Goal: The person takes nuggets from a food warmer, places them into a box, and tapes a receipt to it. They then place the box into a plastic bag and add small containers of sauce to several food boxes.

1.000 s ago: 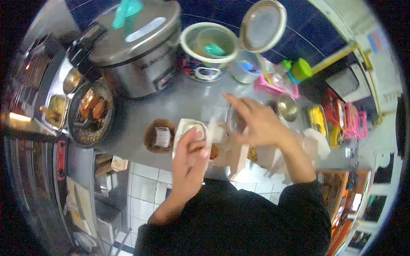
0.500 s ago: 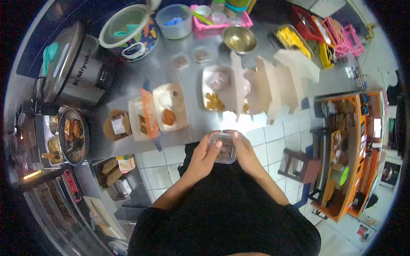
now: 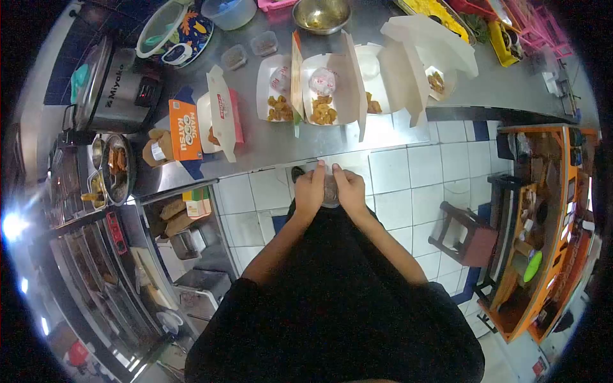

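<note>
Between both hands, close to my body and below the counter's front edge, is a small clear plastic container (image 3: 331, 191) with dark contents. My left hand (image 3: 310, 191) grips its left side and my right hand (image 3: 350, 190) its right side, thumbs up near its far end. On the steel counter (image 3: 255, 150) beyond stand open food boxes: a white box (image 3: 338, 114) with fried pieces and a wrapped round item, another box (image 3: 271, 67) with the same, and an orange box (image 3: 186, 131). Two small lidded containers (image 3: 234, 57) sit behind them.
A large cooker (image 3: 121, 96) stands at the left, with a round pan (image 3: 118, 169) of fried food in front. A metal bowl (image 3: 321, 15) is at the back. On the tiled floor stands a brown stool (image 3: 476, 239), beside an orange shelf (image 3: 565, 172) at the right.
The view has shifted, with the counter things now higher in the frame. Both hands still hold the small container, now more covered by the fingers. The orange and red box flaps stand differently.
</note>
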The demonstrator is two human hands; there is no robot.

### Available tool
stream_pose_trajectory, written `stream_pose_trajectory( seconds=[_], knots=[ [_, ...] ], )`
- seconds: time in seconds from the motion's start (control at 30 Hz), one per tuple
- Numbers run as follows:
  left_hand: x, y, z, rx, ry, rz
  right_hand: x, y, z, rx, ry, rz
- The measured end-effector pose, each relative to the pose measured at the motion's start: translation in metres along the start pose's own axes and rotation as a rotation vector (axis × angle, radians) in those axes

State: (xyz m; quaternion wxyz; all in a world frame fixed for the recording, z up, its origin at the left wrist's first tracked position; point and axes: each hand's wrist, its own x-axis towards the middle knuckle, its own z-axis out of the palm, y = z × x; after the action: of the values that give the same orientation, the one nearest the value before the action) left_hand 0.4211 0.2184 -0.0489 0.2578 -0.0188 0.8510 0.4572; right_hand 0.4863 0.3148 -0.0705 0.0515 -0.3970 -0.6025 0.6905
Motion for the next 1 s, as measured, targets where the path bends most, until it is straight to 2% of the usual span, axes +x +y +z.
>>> stream_pose_trajectory(
  seconds=[0.13, 0.2, 0.3, 0.43, 0.5, 0.63, 0.7, 0.77, 0.83, 0.87, 0.93, 1.0],
  knots=[
    [-0.005, -0.002, 0.011, 0.018, 0.121, 0.057, 0.008, 0.006, 0.003, -0.038, -0.045, 0.03],
    [-0.005, -0.015, 0.025, -0.164, 0.206, 0.023, 0.003, -0.003, 0.01, -0.167, 0.135, -0.059],
    [-0.007, -0.019, 0.033, -0.072, 0.281, 0.051, 0.008, -0.004, 0.005, -0.283, 0.12, -0.014],
    [-0.006, -0.017, 0.026, -0.072, 0.181, -0.041, 0.014, 0.006, 0.013, -0.37, 0.152, -0.023],
    [0.0, -0.02, 0.03, -0.146, 0.192, -0.089, 0.015, -0.003, 0.013, -0.364, 0.163, 0.081],
    [-0.012, 0.001, 0.026, -0.203, 0.235, 0.055, 0.015, -0.008, 0.01, -0.241, 0.154, 0.136],
    [-0.002, -0.01, 0.023, 0.039, 0.174, 0.065, 0.017, 0.003, 0.015, -0.27, 0.204, 0.105],
    [0.004, -0.012, 0.024, -0.048, 0.143, -0.021, 0.012, 0.004, 0.02, -0.322, 0.211, 0.084],
    [0.005, -0.015, 0.027, -0.211, 0.234, -0.045, 0.003, 0.003, 0.025, -0.274, 0.26, -0.102],
    [0.006, -0.016, 0.028, -0.213, 0.241, -0.061, 0.001, 0.002, 0.026, -0.284, 0.248, -0.094],
    [0.004, -0.016, 0.028, -0.185, 0.321, 0.072, 0.003, -0.006, 0.024, -0.188, 0.165, -0.094],
    [0.004, -0.015, 0.019, -0.233, 0.252, 0.031, 0.001, -0.017, 0.025, -0.162, 0.142, -0.057]
  ],
)
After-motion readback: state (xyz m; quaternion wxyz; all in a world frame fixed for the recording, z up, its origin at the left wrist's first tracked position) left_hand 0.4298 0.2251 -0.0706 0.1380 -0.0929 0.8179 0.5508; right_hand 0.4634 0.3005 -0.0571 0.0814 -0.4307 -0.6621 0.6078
